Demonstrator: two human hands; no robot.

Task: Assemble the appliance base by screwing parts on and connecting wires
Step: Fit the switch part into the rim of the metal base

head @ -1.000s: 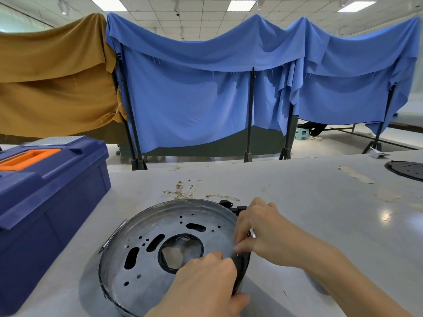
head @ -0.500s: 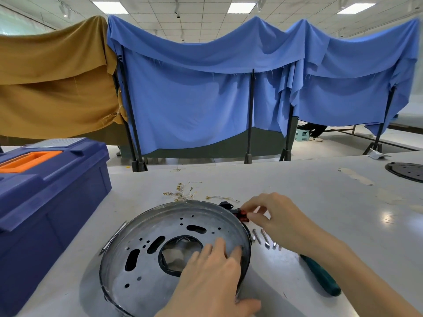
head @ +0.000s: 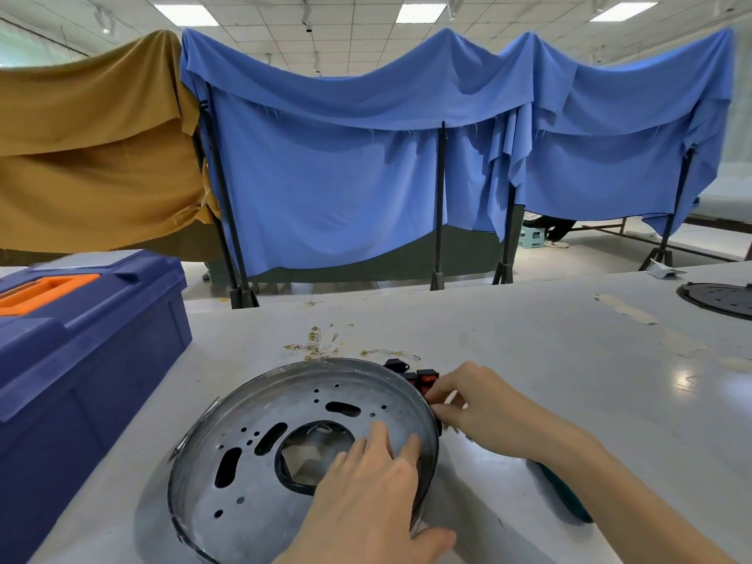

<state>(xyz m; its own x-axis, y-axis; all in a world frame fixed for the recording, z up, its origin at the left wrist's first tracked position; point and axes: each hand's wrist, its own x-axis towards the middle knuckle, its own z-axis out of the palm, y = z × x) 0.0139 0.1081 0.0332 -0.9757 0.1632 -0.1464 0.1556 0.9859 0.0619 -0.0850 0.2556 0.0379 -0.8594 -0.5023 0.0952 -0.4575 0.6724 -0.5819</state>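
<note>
The right hand [head: 480,409] is curling its fingers [head: 441,411] in against the outer wall of the round grey metal appliance base [head: 252,462], just below a pair of small red-and-black switch parts [head: 425,378]. From where I am standing I cannot tell whether they are pinching anything. The left hand [head: 366,494] is lying spread and flat on the base's floor, fingers straight and pressing down, with the thumb hooking over the near rim.

The base is sitting on the pale grey table [head: 529,339] right in front of the person. It is a shallow, dull, scuffed pan punched with small round holes and long slots, with a dark-edged opening in its middle. A teal-handled tool [head: 565,498] is lying by the right forearm, which is hiding much of it. Thin wires with gold-coloured ends [head: 317,346] are lying loose beyond the far rim. A glossy dark blue plastic toolbox [head: 81,339] with an orange handle is standing to the left. A flat black perforated disc [head: 720,299] is lying well apart at the far right. Blue cloth [head: 366,177] and ochre cloth [head: 81,156] are hanging in soft folds over black stands behind the table.

Half a second ago the right hand was reaching higher, at the red part, and small metal pins were showing beside the rim; it is now covering that spot. The left hand is still pressing down.
</note>
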